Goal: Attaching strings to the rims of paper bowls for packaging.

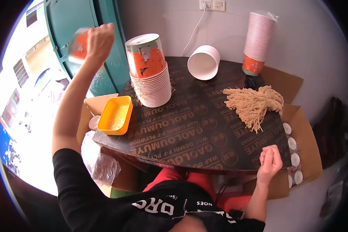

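My left hand (99,41), raised at the far left, is closed on an orange-printed paper tub (79,45), which is blurred by motion. Beside it on the table stands a stack of paper tubs (152,87), upside down, topped by an orange and green one (146,60). My right hand (270,162) is closed in a fist over the near right edge of the table; its fingers hide whatever may be inside. Farther back from that hand lies a bundle of tan cord strands (255,104). A white tub (203,63) rests on its side at the back.
A yellow plastic container (116,116) sits at the table's left edge. A tall stack of tubs (259,44) leans at the back right. An open carton (307,147) with white-topped containers stands on the right. Plastic wrapping (100,162) lies in a left carton. Behind is a green door (75,23).
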Tool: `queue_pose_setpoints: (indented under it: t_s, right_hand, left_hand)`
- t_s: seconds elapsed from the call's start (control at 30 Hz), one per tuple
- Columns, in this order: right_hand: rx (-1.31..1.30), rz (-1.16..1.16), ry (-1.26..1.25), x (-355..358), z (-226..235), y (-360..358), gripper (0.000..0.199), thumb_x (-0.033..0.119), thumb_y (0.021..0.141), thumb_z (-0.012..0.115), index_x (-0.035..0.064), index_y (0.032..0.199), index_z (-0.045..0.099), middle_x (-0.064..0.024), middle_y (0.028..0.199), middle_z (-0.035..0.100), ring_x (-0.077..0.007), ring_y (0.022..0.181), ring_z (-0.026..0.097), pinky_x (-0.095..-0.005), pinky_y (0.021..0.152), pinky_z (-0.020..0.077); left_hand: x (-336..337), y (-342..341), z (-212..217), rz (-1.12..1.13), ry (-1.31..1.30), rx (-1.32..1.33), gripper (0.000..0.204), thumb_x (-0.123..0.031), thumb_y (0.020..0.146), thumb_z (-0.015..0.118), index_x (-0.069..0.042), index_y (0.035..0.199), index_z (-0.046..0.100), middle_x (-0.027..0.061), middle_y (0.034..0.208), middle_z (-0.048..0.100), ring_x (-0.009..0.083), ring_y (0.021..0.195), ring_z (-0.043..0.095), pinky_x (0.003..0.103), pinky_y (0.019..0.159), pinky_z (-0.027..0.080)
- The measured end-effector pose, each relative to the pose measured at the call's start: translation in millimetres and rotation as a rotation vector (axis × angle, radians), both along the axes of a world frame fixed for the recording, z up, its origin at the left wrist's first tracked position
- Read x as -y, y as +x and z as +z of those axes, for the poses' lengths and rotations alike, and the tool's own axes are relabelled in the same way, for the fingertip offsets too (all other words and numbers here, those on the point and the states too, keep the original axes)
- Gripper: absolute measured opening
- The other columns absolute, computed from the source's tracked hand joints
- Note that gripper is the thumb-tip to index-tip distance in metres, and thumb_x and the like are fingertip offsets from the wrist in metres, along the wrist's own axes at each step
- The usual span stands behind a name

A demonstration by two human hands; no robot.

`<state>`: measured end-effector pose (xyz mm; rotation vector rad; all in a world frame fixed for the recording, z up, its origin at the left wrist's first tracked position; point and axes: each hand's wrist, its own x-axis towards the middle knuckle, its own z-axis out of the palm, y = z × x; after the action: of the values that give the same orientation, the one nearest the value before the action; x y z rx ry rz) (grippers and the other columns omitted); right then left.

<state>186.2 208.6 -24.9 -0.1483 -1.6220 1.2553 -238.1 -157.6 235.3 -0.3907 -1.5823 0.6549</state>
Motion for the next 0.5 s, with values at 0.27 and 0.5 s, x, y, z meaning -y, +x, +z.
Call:
queue_pose_setpoints:
  t_s: [0.27, 0.5]
  right_hand:
    - [0.019, -0.083, -0.079, -7, -16, 30, 0.02, 0.006, 0.101, 0.047, -0.0004, 0.085, 0.056, 0.0003, 0.077, 0.047, -0.0034, 0.058, 0.039, -0.0184, 0.049, 0.0284]
    - [0.011, -0.132, -0.137, -16, -22, 40, 0.021, 0.006, 0.101, 0.047, 0.0006, 0.083, 0.056, 0.0007, 0.074, 0.046, -0.0025, 0.055, 0.037, -0.019, 0.046, 0.0256]
  left_hand:
    - [-105, -26, -7, -0.111, -0.327, 0.138, 0.007, -0.01, 0.083, 0.065, -0.011, 0.082, 0.058, 0.0054, 0.074, 0.06, 0.0205, 0.075, 0.065, 0.034, 0.074, 0.046]
    - [-146, -8, -12, -0.227, -0.425, 0.179, 0.004, -0.012, 0.081, 0.064, -0.01, 0.081, 0.06, 0.0054, 0.077, 0.061, 0.0214, 0.079, 0.062, 0.036, 0.075, 0.043]
